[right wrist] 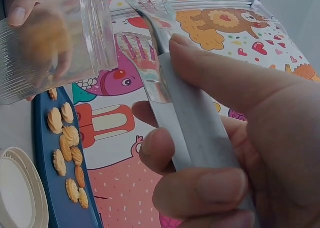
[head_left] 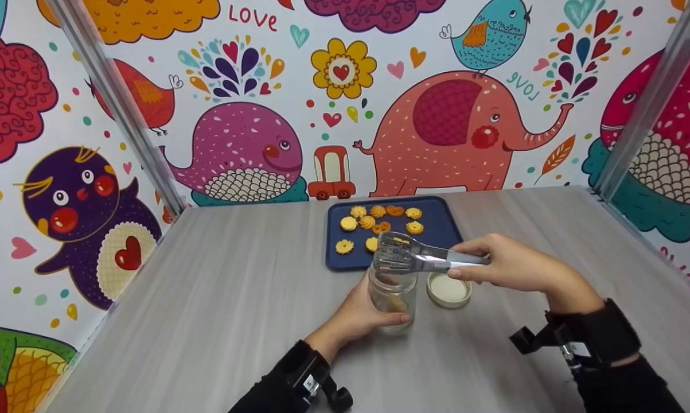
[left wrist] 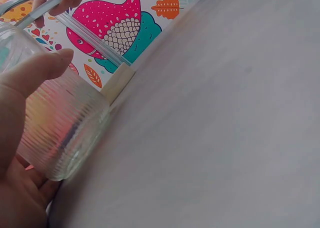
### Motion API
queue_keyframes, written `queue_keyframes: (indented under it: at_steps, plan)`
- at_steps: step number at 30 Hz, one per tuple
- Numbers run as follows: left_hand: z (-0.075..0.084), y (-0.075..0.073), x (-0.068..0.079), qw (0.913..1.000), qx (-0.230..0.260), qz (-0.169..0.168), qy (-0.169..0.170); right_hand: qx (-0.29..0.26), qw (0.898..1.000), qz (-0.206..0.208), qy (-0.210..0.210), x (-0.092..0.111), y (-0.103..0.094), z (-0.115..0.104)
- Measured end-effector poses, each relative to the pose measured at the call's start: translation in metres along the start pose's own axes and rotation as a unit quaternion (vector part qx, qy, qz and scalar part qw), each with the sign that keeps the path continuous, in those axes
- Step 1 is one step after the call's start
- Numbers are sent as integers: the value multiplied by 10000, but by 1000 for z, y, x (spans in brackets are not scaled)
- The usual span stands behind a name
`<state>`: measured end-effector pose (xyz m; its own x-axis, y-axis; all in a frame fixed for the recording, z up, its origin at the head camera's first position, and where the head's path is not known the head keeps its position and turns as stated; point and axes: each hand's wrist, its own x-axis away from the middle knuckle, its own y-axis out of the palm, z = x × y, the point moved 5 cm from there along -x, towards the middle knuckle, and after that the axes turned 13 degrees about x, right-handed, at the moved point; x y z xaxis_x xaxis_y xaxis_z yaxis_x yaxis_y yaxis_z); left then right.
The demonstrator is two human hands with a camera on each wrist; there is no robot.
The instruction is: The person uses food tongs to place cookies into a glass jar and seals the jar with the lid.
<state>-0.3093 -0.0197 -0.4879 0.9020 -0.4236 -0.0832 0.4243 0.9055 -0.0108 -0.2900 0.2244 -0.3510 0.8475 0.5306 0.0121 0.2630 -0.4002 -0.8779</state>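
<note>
A clear ribbed glass jar (head_left: 388, 298) stands upright on the table, and my left hand (head_left: 353, 315) grips its side. In the right wrist view a blurred golden-brown cookie (right wrist: 45, 35) shows through the glass. My right hand (head_left: 508, 264) holds metal tongs (head_left: 433, 261) by their grey handles. In the head view the slotted tong ends (head_left: 393, 255) overlap the jar's mouth. They stand slightly apart in the right wrist view, with nothing visible between them. The left wrist view shows my thumb (left wrist: 40, 70) across the jar.
Behind the jar lies a dark blue tray (head_left: 436, 244) with several cookies (head_left: 345, 246) of different shapes, mostly on its left half. A round white-lined lid (head_left: 449, 289) rests on the table right of the jar. Printed panels (head_left: 345, 132) enclose the table's back and sides.
</note>
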Motion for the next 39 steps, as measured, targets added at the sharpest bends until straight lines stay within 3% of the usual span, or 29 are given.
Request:
queue_keyframes:
  at_steps: [14, 23, 39]
  plan:
    - [1, -1, -1, 9997, -135, -31, 206, -138, 9991, 307, 260, -2, -3, 4]
    - [3, 0, -1, 9995, -149, -56, 257, -397, 9935, 661, 840, -7, -3, 15]
    - [1, 0, -1, 9994, -119, -102, 316, 136, 9866, 1087, 1207, -20, 14, 36]
